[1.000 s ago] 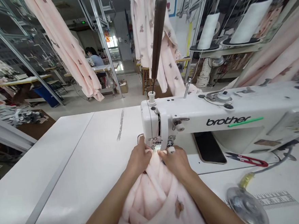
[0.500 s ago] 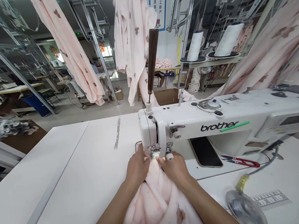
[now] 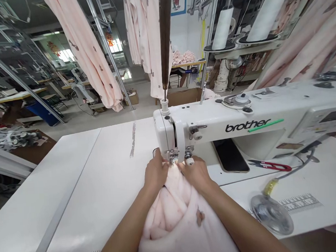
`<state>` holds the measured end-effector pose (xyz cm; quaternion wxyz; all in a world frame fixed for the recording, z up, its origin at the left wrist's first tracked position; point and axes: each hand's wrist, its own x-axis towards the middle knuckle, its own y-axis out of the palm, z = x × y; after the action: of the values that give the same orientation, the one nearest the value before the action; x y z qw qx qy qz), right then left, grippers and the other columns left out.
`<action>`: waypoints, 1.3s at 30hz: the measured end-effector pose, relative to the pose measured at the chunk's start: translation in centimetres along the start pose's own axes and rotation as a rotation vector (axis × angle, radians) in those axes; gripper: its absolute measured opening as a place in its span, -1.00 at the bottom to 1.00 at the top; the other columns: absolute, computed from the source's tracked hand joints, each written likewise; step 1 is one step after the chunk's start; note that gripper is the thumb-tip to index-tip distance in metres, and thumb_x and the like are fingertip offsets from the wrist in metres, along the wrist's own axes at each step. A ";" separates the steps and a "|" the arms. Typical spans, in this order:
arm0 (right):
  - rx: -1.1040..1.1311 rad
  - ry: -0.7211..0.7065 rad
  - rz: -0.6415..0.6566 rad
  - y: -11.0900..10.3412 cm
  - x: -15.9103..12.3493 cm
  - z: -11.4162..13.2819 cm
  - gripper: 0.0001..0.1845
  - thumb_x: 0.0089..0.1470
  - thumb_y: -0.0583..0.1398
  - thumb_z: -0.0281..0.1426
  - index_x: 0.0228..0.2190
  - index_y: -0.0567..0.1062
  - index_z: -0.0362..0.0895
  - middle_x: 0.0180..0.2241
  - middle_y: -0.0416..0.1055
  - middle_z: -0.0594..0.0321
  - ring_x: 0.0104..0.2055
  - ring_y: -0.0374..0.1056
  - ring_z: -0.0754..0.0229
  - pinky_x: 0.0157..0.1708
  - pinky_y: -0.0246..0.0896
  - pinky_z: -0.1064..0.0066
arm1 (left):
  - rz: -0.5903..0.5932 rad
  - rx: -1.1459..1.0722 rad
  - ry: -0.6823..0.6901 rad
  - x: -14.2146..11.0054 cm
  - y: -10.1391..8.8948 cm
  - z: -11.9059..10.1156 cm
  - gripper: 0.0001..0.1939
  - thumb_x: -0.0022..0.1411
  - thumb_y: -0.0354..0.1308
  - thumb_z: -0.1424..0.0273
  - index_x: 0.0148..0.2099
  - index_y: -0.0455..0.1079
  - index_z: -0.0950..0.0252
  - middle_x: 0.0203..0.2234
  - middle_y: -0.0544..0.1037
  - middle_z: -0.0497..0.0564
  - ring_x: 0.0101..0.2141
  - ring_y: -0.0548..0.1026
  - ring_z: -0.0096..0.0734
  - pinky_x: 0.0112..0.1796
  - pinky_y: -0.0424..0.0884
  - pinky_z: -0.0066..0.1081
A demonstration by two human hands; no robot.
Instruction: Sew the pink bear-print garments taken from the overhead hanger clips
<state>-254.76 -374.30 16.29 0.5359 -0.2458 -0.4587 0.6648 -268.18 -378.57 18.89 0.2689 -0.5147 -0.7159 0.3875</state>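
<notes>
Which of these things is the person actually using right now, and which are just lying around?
In use: left hand, right hand, pink fabric, sewing machine.

Lying about: phone, red snips, clear disc, thread cones.

White table (image 3: 82,185) carries sewing machine (image 3: 242,124), pink fabric (image 3: 180,217), snips (image 3: 271,166).

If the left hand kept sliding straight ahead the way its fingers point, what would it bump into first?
Most likely the needle end of the sewing machine: the left hand on the pink fabric points at it, almost touching.
</notes>
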 end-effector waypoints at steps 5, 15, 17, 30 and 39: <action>-0.006 -0.001 0.013 -0.2 0.1 0.2 -0.80 0.05 0.12 -0.37 -0.53 0.45 -0.16 -0.59 0.38 0.23 -0.55 0.23 0.24 -0.55 -0.10 0.45 | -0.020 0.021 -0.009 0.2 0.1 0.0 -0.83 0.09 -0.03 0.52 -0.21 0.20 0.27 -0.37 0.50 0.06 -0.34 0.46 -0.19 -0.43 0.21 -0.39; -0.012 0.010 0.029 -0.1 0.2 0.3 -0.77 0.07 0.11 -0.35 -0.50 0.49 -0.19 -0.53 0.43 0.14 -0.49 0.31 0.18 -0.54 -0.09 0.43 | -0.027 -0.041 -0.004 0.4 0.0 0.2 -0.83 0.09 0.00 0.48 -0.20 0.24 0.27 -0.38 0.49 0.02 -0.36 0.45 -0.27 -0.41 0.25 -0.42; -0.010 0.009 0.020 -0.1 0.1 0.3 -0.78 0.08 0.11 -0.37 -0.49 0.50 -0.20 -0.52 0.44 0.12 -0.48 0.31 0.18 -0.54 -0.08 0.44 | -0.024 -0.066 0.000 0.2 -0.1 0.3 -0.80 0.09 0.01 0.48 -0.17 0.24 0.26 -0.38 0.49 0.00 -0.40 0.45 -0.32 -0.42 0.26 -0.43; -0.024 0.017 0.006 -0.1 0.1 0.6 -0.75 0.10 0.09 -0.36 -0.50 0.49 -0.19 -0.50 0.47 0.10 -0.43 0.36 0.13 -0.49 -0.01 0.42 | -0.001 -0.160 0.013 0.3 -0.6 0.4 -0.66 0.07 0.01 0.54 -0.06 0.23 0.26 -0.34 0.49 -0.02 -0.44 0.43 -0.41 -0.44 0.26 -0.46; 0.085 -0.181 0.084 -0.9 -0.8 -1.1 -0.66 0.25 -0.09 -0.33 -0.35 0.42 -0.18 -0.50 0.45 0.23 -0.44 0.37 0.22 -0.42 0.08 0.49 | 0.004 -0.171 0.015 0.2 -0.9 0.3 -0.61 0.06 0.00 0.57 -0.02 0.22 0.26 -0.31 0.50 -0.01 -0.35 0.45 -0.36 -0.37 0.28 -0.45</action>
<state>-253.19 -374.69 16.44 0.4739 -0.1810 -0.4658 0.7250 -268.95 -378.62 19.42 0.2285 -0.5402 -0.7432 0.3219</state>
